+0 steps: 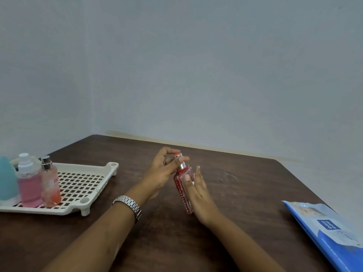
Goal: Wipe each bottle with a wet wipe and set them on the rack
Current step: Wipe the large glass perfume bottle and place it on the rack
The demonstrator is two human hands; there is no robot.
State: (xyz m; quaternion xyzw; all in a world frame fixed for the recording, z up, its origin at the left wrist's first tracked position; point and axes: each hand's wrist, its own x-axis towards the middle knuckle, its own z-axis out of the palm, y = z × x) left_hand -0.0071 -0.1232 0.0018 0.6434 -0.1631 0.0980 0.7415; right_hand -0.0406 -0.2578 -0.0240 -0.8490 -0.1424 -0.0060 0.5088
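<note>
A slim red glass bottle (181,185) with a silver neck and red cap is held tilted above the middle of the brown table. My left hand (163,169) pinches its cap end between thumb and fingers. My right hand (198,193) grips the bottle's body from the right, thumb across the glass. No wipe shows in either hand. On the cream perforated rack (82,185) at the left stand a pink bottle with a white pump (29,181), an orange-pink bottle with a silver cap (50,183) and a teal bottle (6,179) at the frame edge.
A blue and white pack of wet wipes (330,228) lies at the table's right front edge. A metal watch (129,205) is on my left wrist. A grey wall stands close behind the table's far edge.
</note>
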